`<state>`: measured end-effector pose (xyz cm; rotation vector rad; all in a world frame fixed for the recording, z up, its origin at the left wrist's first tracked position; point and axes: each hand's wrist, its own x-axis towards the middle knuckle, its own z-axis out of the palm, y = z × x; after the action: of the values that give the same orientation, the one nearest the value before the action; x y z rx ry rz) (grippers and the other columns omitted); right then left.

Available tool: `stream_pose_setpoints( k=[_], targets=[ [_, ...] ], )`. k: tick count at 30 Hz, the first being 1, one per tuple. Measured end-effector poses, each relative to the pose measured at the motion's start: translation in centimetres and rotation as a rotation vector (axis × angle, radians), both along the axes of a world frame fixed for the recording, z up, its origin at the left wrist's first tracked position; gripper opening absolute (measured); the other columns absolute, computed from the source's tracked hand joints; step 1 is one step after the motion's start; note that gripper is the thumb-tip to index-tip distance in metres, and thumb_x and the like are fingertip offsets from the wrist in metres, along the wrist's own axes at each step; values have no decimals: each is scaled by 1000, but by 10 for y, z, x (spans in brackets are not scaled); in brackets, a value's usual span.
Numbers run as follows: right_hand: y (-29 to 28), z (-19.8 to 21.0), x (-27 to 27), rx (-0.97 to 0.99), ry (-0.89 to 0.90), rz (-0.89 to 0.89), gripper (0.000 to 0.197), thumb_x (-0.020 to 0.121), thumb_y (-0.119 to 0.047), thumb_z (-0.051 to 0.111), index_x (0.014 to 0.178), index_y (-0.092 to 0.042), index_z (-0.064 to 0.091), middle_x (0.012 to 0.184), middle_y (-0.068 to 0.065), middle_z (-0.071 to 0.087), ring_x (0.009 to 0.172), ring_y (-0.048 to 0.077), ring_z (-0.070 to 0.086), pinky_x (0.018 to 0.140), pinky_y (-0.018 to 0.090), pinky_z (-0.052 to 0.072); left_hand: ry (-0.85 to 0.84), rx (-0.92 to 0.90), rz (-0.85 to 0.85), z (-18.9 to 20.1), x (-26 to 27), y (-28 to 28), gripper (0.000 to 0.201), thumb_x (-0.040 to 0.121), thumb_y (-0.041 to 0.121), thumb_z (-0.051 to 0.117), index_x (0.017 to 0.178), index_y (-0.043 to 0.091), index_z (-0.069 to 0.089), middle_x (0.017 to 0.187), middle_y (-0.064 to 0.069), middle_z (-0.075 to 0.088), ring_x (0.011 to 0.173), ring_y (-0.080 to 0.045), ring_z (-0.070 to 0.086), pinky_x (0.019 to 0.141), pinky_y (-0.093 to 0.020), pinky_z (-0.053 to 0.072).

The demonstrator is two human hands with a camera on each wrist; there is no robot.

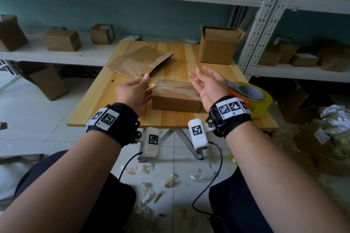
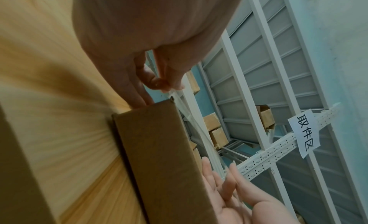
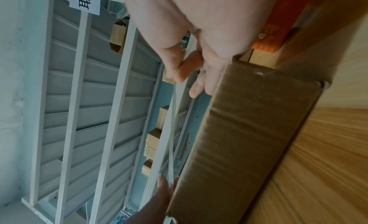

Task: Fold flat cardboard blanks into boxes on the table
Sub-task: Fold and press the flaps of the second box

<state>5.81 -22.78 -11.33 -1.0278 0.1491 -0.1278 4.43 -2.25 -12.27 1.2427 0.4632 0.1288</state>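
Note:
A closed brown cardboard box (image 1: 176, 98) lies on the wooden table (image 1: 102, 108) between my hands, with clear tape along its top seam. My left hand (image 1: 145, 81) is at the box's left end, where thumb and forefinger pinch one end of a thin clear tape strip (image 2: 199, 129). The strip (image 3: 171, 133) runs taut above the box to my right hand (image 1: 198, 78). That hand is at the right end, palm turned inward, fingers nearly straight, and the strip ends between its fingertips (image 2: 232, 169). A flat cardboard blank (image 1: 138, 61) lies behind the box.
An open-topped folded box (image 1: 217, 45) stands at the table's far right corner. A yellow tape roll on an orange dispenser (image 1: 250, 92) sits at the right edge. Shelves with more boxes surround the table. Tape scraps litter the floor.

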Motion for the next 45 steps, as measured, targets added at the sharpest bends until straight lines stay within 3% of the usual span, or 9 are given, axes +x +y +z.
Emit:
stream_pose_setpoints(
  k=[6,12,19,24,26,32,36,39,45],
  targets=[
    [6,-2,-1,-8,-16,-59,37,96,4,69,130,-4,59,97,10,70,107,24,76,95,31,60,-12,-14,3,0,3,1,38,93,28,81,127,13,73,110,-5,75,93,-18,76,72,-26,64],
    [5,-1,-1,41,-3,-45,37,95,8,66,129,-2,59,110,14,69,109,24,74,91,28,60,-38,-89,12,0,7,4,51,90,21,84,137,14,64,101,-6,76,73,-10,73,66,-22,62],
    [3,0,1,86,24,-43,36,95,8,67,127,-4,59,115,17,67,108,23,74,82,24,60,-21,-75,9,-3,12,5,56,88,19,86,138,16,62,107,-5,74,80,-10,70,69,-24,61],
    [4,-2,3,105,28,-51,37,94,10,66,129,-2,58,109,17,67,111,27,74,104,38,57,5,-31,16,-3,12,3,65,87,22,87,144,15,57,116,-6,72,93,-12,71,72,-26,60],
    [5,-2,2,114,23,-62,37,95,11,65,129,-2,58,110,17,67,108,26,75,105,40,56,19,-15,27,-3,13,1,73,86,24,89,148,14,52,115,-5,71,94,-13,70,73,-27,59],
    [6,-2,0,140,19,-85,37,95,13,63,130,0,58,112,17,68,101,23,75,79,23,59,42,45,37,-4,14,0,73,86,29,88,147,15,50,106,-3,70,87,-12,68,80,-30,62],
    [7,-4,1,140,18,-95,36,95,13,62,128,0,58,105,15,68,97,22,76,92,29,60,31,89,44,-5,15,-1,72,85,32,89,145,16,52,107,-4,73,84,-11,67,73,-27,58],
    [7,-4,4,177,30,-95,31,95,14,60,121,-3,59,102,14,65,91,21,77,111,44,52,33,146,52,-7,16,-2,73,81,39,91,142,18,56,107,-3,71,87,-13,64,72,-29,56],
    [6,-3,3,199,32,-78,31,96,15,59,120,-4,58,107,15,65,89,20,76,113,46,50,50,161,31,-10,20,-3,67,84,38,89,139,16,59,103,-1,66,85,-12,62,69,-28,56]
  ],
)
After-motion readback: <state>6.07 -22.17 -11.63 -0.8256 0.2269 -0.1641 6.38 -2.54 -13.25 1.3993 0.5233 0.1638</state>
